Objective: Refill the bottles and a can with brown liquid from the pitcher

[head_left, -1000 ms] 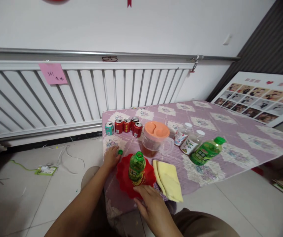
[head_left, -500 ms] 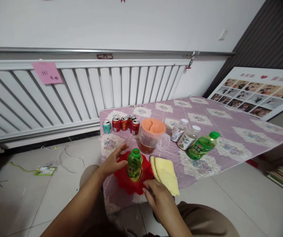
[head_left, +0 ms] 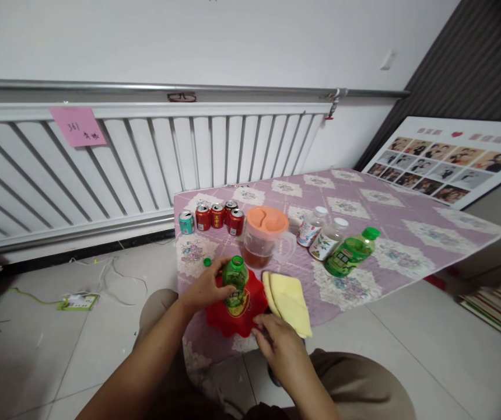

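A green plastic drink bottle [head_left: 235, 281] without its cap stands upright on a red scalloped plate [head_left: 226, 324] near the table's front corner. My left hand [head_left: 210, 286] is wrapped around the bottle's left side, its thumb across the front. At the plate's front right rim, my right hand [head_left: 276, 338] is closed, with thumb and forefinger pinching the edge. A loose green cap [head_left: 207, 262] lies just behind my left hand. Behind the plate is a clear jug [head_left: 259, 248] with an orange lid and brown liquid low inside. Beside my right hand lies a folded yellow cloth [head_left: 289, 298].
Several red drink cans [head_left: 217, 216] and a teal can [head_left: 186, 223] stand at the back left. To the right are white-capped bottles [head_left: 325, 240] and a larger green bottle [head_left: 350, 254]. A radiator [head_left: 224, 151] runs behind the table with its patterned cloth [head_left: 390, 256].
My left hand has moved in from beside the bottle and closed around it. The green cap has come into sight behind that hand. My right hand stays at the plate's rim.
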`<state>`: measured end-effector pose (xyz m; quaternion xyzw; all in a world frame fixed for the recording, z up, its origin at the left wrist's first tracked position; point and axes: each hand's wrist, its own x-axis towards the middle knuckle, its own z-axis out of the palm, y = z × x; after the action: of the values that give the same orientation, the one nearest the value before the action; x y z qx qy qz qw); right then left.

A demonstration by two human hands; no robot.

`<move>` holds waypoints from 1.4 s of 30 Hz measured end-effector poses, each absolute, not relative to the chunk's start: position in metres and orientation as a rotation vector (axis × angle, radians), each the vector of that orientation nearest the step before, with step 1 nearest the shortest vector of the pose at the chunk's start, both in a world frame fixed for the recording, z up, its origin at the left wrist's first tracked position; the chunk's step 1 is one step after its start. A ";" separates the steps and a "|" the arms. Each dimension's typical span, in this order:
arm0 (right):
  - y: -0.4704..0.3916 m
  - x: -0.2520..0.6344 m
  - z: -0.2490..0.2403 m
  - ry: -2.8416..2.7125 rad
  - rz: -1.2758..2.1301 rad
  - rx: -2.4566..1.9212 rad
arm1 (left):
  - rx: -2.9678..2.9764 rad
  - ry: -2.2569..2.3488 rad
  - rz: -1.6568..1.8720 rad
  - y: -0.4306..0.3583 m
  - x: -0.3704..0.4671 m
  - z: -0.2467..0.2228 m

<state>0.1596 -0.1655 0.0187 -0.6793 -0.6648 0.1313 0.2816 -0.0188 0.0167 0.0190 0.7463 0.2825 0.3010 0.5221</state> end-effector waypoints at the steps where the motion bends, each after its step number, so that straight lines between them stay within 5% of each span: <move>1: -0.165 0.159 0.018 -1.781 0.357 -1.818 | 1.781 0.691 0.751 0.015 -0.018 0.018; 14: -0.164 0.154 0.019 -1.780 0.447 -1.830 | 1.824 0.999 0.998 -0.004 -0.005 0.008; 42: -0.163 0.167 0.013 -1.637 0.230 -1.725 | 1.775 0.936 0.825 -0.005 -0.010 -0.018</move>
<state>0.1674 -0.1630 0.0127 -0.6715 -0.6374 0.0894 0.3672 -0.0103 -0.0053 -0.0181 0.7235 0.3816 0.3361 0.4670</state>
